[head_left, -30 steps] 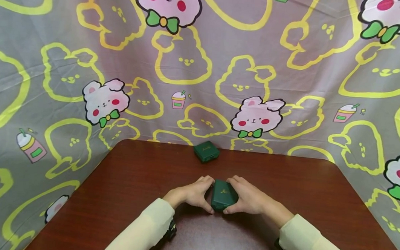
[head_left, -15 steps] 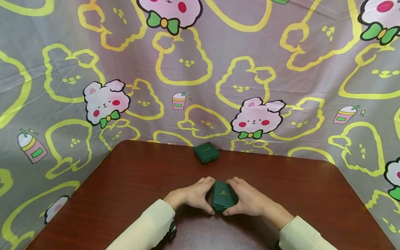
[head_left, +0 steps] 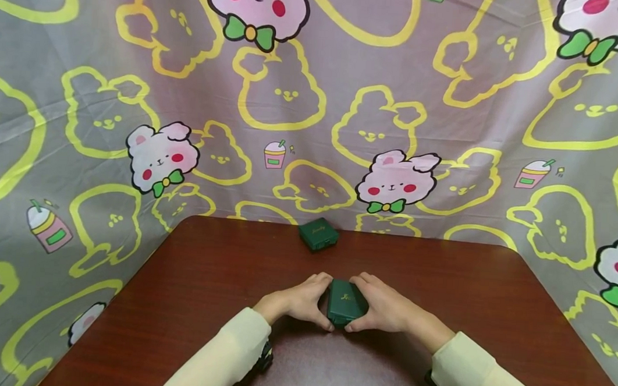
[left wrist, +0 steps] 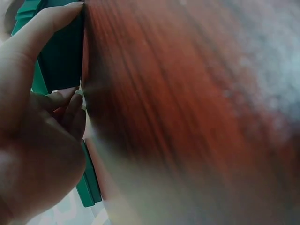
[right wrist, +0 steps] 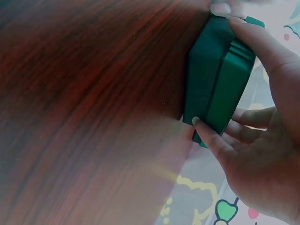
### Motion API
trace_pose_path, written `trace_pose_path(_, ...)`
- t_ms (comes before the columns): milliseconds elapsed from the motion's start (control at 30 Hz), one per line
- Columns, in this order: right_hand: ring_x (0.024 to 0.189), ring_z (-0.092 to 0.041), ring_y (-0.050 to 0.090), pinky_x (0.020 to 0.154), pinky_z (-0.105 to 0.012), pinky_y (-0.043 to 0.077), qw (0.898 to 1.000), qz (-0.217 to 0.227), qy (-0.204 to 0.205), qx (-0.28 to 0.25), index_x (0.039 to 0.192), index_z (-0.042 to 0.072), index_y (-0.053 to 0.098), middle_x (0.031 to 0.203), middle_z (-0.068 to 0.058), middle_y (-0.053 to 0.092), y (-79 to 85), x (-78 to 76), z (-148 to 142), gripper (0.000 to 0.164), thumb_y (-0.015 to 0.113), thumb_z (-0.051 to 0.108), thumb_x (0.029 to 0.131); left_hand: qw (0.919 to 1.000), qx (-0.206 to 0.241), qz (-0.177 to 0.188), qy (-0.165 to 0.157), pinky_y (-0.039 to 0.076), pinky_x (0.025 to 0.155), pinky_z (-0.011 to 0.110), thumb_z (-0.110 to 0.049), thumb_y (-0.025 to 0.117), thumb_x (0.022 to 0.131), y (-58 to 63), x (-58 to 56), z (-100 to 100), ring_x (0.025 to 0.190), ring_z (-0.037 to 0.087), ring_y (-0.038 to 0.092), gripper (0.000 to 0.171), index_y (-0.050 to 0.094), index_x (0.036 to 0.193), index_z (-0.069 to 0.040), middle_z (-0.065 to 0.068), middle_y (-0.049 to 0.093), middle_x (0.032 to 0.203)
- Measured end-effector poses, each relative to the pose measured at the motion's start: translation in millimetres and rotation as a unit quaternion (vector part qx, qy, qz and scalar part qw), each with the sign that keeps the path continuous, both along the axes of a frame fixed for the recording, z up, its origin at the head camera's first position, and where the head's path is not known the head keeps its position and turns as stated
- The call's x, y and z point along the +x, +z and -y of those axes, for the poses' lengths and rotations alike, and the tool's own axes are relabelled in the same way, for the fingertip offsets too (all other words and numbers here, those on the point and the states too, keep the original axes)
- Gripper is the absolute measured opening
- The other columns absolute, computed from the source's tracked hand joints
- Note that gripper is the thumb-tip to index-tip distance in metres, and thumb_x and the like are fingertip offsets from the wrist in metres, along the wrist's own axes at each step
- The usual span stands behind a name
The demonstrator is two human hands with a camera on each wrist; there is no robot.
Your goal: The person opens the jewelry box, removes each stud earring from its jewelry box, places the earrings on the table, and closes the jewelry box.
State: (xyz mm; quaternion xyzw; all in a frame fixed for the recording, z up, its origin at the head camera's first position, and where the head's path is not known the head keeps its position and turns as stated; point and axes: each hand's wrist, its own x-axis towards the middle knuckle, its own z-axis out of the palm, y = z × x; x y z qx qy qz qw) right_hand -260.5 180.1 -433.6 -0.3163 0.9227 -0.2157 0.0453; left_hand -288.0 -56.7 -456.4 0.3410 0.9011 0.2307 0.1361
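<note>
A small dark green box (head_left: 344, 302) with gold lettering on its lid lies on the table between both hands. My left hand (head_left: 303, 299) holds it from the left, thumb at the near corner and fingers toward the far one. From the right, my right hand (head_left: 384, 303) grips it between thumb and fingers. The left wrist view shows the box (left wrist: 63, 58) beside the left hand (left wrist: 42, 140). A seam between lid and base runs along the box (right wrist: 215, 79) in the right wrist view, with the right hand's (right wrist: 262, 154) thumb and a fingertip on it; the lid looks closed.
A second green box (head_left: 319, 234) with gold lettering sits near the back edge of the brown wooden table (head_left: 222, 252), beyond the hands. A cartoon-printed cloth (head_left: 314, 100) hangs behind and along both sides of the table.
Almost nothing differs; both hands stay on the near box and the far box has not moved. The left thumb tip has edged slightly to the right.
</note>
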Motion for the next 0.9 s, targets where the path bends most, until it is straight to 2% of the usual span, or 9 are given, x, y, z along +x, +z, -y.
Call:
trace_pose_path(367, 0.096, -0.015, 0.054, 0.081, -0.034, 0.050, 1.000, 0.006, 0.002, -0.001, 0.135, 0.001, 0.055, 0.115, -0.002, 0.055, 3.7, -0.6, -0.8, 0.087, 0.090, 0.049, 0.071, 0.9990, 0.027, 0.033, 0.010, 0.039, 0.104, 0.026, -0.037, 0.093, 0.073, -1.8, -1.1, 0.9, 0.121, 0.010, 0.043, 0.079, 0.048, 0.133, -0.013, -0.003, 0.045, 0.136)
trace_pose_path(500, 0.097, -0.016, 0.054, 0.081, -0.036, 0.050, 1.000, 0.003, 0.004, -0.002, 0.135, -0.001, 0.054, 0.116, -0.004, 0.055, 6.7, -0.3, -3.0, 0.089, 0.090, 0.050, 0.071, 0.9988, 0.033, 0.036, 0.011, 0.039, 0.104, 0.025, -0.034, 0.094, 0.073, -1.8, -1.6, -0.1, 0.120, 0.010, 0.044, 0.077, 0.048, 0.130, -0.012, -0.003, 0.045, 0.133)
trace_pose_path(733, 0.100, -0.016, 0.053, 0.083, -0.037, 0.050, 1.000, 0.028, -0.006, 0.000, 0.139, 0.000, 0.052, 0.121, -0.004, 0.055, 7.8, -2.4, -6.3, 0.092, 0.090, 0.051, 0.072, 0.9978, 0.052, 0.041, 0.003, 0.039, 0.105, 0.024, -0.029, 0.095, 0.071, -2.0, -2.6, -1.6, 0.119, 0.011, 0.050, 0.077, 0.049, 0.128, -0.008, -0.001, 0.046, 0.130)
trace_pose_path(900, 0.102, -0.017, 0.053, 0.084, -0.038, 0.050, 1.000, 0.029, -0.001, -0.001, 0.139, -0.001, 0.052, 0.123, -0.005, 0.055, 8.9, -1.9, -8.3, 0.093, 0.090, 0.051, 0.072, 0.9979, 0.047, 0.044, 0.007, 0.039, 0.105, 0.024, -0.030, 0.095, 0.071, -4.0, -3.9, -1.0, 0.120, 0.010, 0.050, 0.078, 0.048, 0.130, -0.008, -0.001, 0.046, 0.131)
